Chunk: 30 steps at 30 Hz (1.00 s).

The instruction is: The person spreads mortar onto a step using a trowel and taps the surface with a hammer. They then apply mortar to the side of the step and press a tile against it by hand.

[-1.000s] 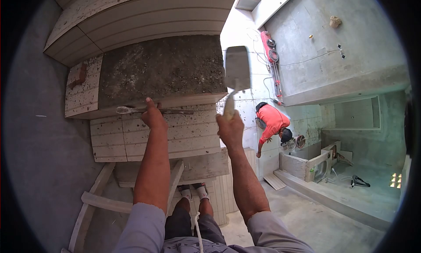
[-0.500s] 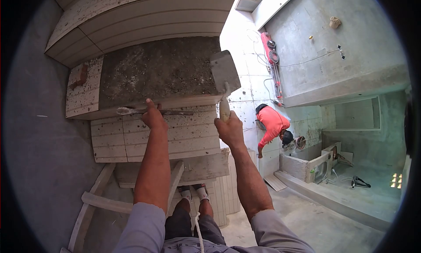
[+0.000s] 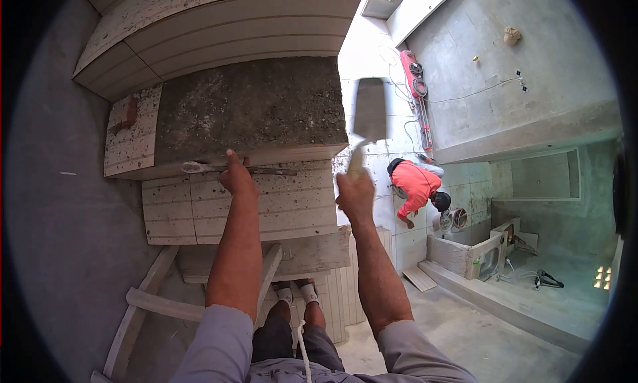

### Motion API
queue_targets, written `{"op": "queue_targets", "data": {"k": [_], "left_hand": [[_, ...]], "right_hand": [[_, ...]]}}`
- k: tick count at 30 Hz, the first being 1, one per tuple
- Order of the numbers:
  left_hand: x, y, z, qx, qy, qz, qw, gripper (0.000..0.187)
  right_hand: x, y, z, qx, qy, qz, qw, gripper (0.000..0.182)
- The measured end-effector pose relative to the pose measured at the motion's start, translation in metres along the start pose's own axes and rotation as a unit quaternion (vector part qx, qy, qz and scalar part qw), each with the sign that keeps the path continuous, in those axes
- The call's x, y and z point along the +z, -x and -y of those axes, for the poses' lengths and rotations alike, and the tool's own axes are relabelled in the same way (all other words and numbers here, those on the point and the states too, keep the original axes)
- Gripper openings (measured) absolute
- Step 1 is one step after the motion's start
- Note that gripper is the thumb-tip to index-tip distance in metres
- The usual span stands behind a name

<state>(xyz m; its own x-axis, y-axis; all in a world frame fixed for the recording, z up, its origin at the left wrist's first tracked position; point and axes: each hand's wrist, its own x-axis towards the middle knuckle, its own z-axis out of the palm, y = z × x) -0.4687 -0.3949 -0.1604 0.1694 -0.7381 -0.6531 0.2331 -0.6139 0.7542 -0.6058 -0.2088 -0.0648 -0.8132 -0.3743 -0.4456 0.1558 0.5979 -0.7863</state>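
Note:
My right hand (image 3: 356, 195) is wrapped round the handle of a trowel (image 3: 371, 109), whose grey blade stands off the right end of the step, over the bright floor in this view. My left hand (image 3: 238, 176) is closed on a long, thin tool (image 3: 272, 171) with a pale, rounded end pointing left; its exact kind does not show. This hand is right at the front edge of the step. Behind it, a dark, crumbly bed of mortar (image 3: 249, 107) covers most of the tread. A bare tile (image 3: 136, 154) lies at the tread's left end.
A reddish brick piece (image 3: 125, 114) lies on that tile. Tiled steps (image 3: 239, 31) rise beyond, and a wooden ladder (image 3: 166, 304) stands below left. Down on the floor, a person in a red top (image 3: 415, 184) bends near buckets (image 3: 458, 217) and a red tile cutter (image 3: 413, 77).
The trowel has moved right, off the mortar's right end, and its blade has turned more upright in view. My left hand stays at the step edge. The co-worker's arm has shifted.

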Motion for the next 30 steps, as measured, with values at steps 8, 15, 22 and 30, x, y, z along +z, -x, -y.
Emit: {"op": "queue_targets", "data": {"k": [8, 15, 22, 30], "left_hand": [[0.0, -0.019, 0.012, 0.012, 0.032, -0.022, 0.999, 0.045], [0.001, -0.013, 0.009, 0.004, 0.026, -0.019, 0.999, 0.05], [0.001, -0.006, 0.006, 0.002, 0.008, -0.027, 1.0, 0.048], [0.003, -0.005, 0.003, 0.003, 0.02, -0.017, 1.0, 0.045]], "right_hand": [[0.0, 0.0, -0.001, -0.027, -0.043, 0.016, 0.999, 0.023], [-0.003, -0.002, -0.002, -0.044, -0.091, -0.02, 0.995, 0.026], [-0.002, -0.001, -0.007, -0.015, -0.079, 0.04, 0.996, 0.026], [0.005, -0.014, -0.018, -0.088, 0.088, 0.049, 0.991, 0.035]]}}
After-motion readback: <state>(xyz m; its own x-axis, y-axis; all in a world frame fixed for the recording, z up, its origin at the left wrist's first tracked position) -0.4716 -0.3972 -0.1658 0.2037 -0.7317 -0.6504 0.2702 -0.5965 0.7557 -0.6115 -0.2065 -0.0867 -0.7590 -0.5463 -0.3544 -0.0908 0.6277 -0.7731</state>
